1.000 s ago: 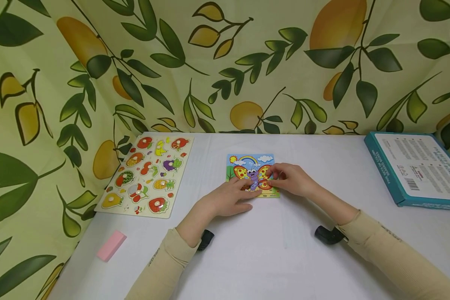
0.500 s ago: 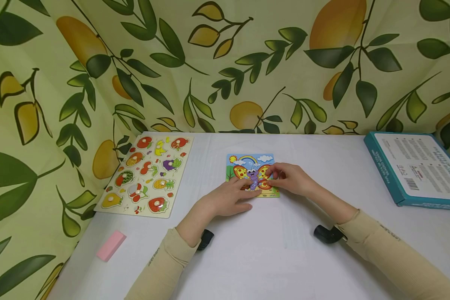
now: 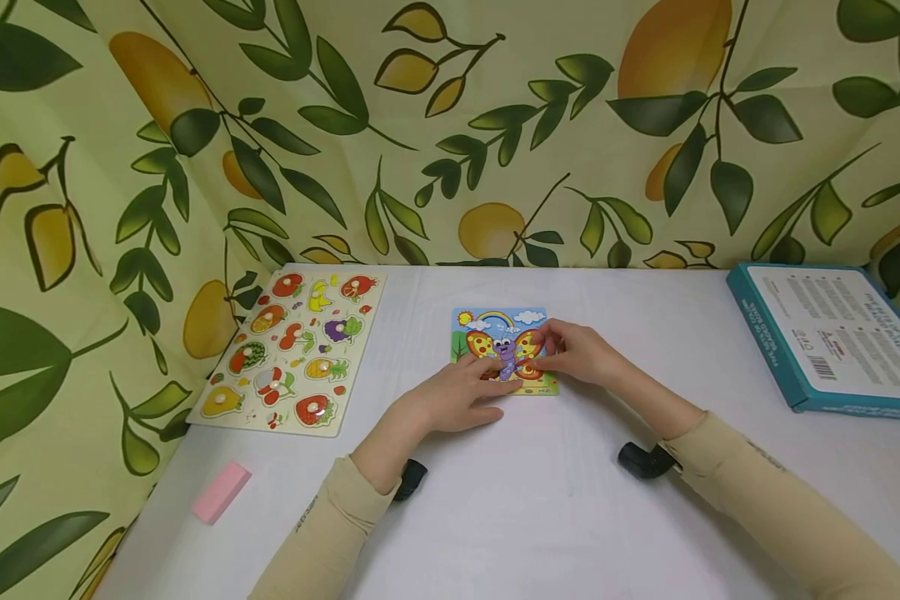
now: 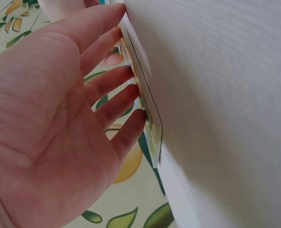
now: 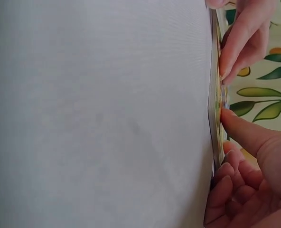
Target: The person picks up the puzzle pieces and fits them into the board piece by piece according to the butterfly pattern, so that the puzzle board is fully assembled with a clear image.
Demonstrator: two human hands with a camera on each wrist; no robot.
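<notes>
A small square butterfly puzzle (image 3: 506, 345) lies flat on the white table, with a rainbow and sky along its far side. My left hand (image 3: 459, 395) rests on its lower left part, fingers extended; the left wrist view shows several fingertips touching the picture near the board's edge (image 4: 152, 123). At the right side, my right hand (image 3: 579, 355) has its thumb and bent index finger on the butterfly's right wing. Seen from the right wrist, the thumb (image 5: 247, 132) touches the top face while the other fingers curl at the board's edge. Both hands partly cover the picture.
To the left lies a fruit knob puzzle board (image 3: 288, 354). A pink block (image 3: 222, 492) sits nearer, at the left front. On the right rests a teal-edged box (image 3: 840, 342) with a printed white label. A fruit-and-leaf patterned cloth (image 3: 435, 142) hangs behind the table.
My right hand has shifted slightly, with the wrist and sleeve moving a little to the left. My left hand and the puzzle stay practically in place.
</notes>
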